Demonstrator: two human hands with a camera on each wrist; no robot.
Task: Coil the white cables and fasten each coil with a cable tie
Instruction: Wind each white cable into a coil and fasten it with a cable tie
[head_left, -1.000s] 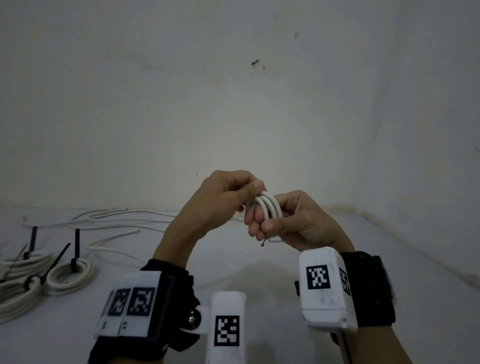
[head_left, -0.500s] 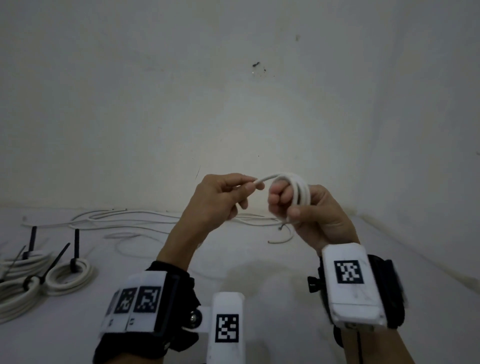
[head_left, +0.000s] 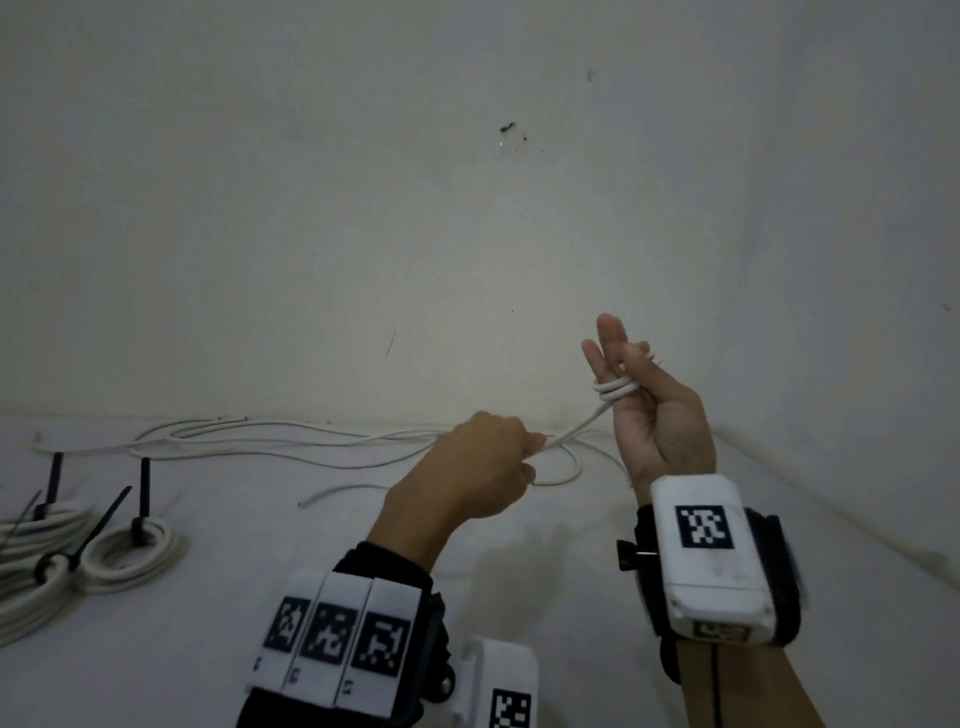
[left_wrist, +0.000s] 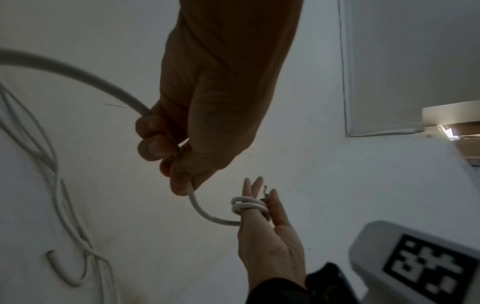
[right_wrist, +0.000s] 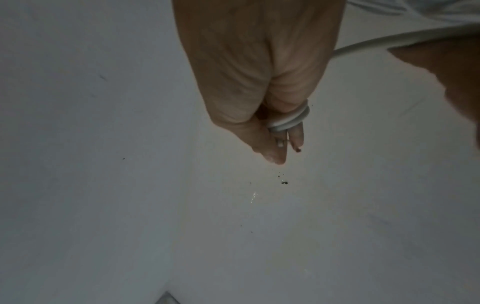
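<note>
My right hand is raised with index and middle fingers straight. A small coil of white cable is wound round those two fingers, and the thumb pinches the cable's end against them. The coil also shows in the left wrist view, and in the right wrist view as grey loops. From the coil the cable runs down-left into my left hand, which grips it in a fist. The rest of the cable trails onto the white surface.
Loose white cables lie along the foot of the wall. At the left edge lie finished coils fastened with black cable ties. The wall stands close behind, with a side wall at the right.
The hands have drawn apart. My right hand rose and straightened two fingers inside the coil, while my left hand dropped down-left, sliding along the cable.
</note>
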